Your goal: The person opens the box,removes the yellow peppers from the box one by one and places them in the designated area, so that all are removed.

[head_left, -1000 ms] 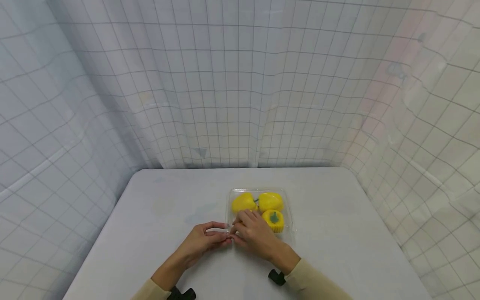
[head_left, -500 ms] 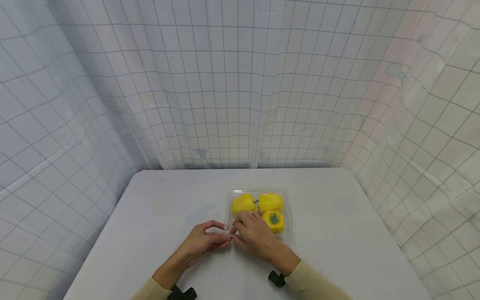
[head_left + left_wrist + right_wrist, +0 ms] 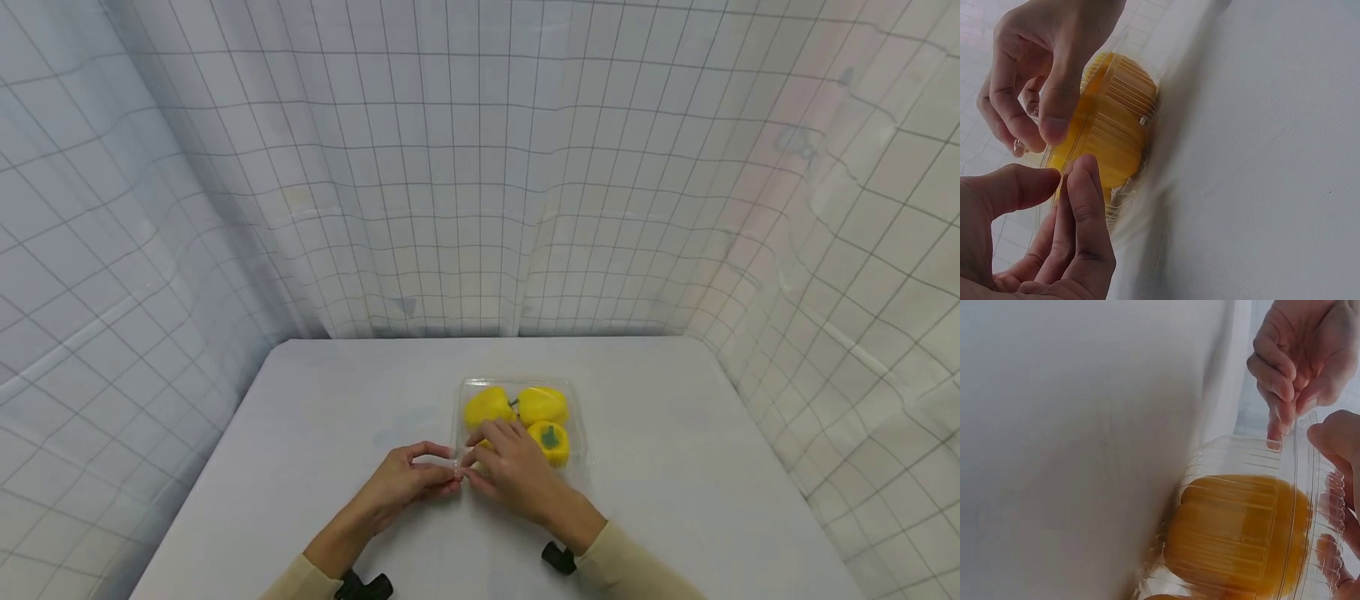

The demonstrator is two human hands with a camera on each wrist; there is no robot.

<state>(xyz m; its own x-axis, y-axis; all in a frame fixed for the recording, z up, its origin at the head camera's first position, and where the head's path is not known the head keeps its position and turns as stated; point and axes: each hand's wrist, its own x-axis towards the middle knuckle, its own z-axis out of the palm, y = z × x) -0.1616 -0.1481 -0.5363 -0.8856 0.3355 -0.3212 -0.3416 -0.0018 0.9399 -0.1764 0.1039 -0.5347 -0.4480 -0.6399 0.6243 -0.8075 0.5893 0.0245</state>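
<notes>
A clear plastic clamshell container [image 3: 517,382] stands on the white table in the head view. Under its ribbed plastic lie several yellow bell peppers, among them a back left pepper [image 3: 489,407], a back right pepper [image 3: 543,406] and a front right pepper [image 3: 553,446] with its green stem up. My left hand [image 3: 405,485] pinches the rim at the front left corner between thumb and fingers. Beside it, my right hand [image 3: 517,477] grips the same corner, thumb at the rim and fingers over the lid, covering part of another pepper. In the right wrist view, a pepper [image 3: 1235,531] shows through the container's side.
The white table [image 3: 337,400] extends to both sides of the container. White grid-patterned curtains [image 3: 480,208] enclose its back and sides. Black wrist devices, a left one [image 3: 365,587] and a right one [image 3: 558,558], sit at the beige sleeves.
Both hands stay at the container's front left corner, with only slight finger movement. The head view shifts a little; the container and peppers keep their place.
</notes>
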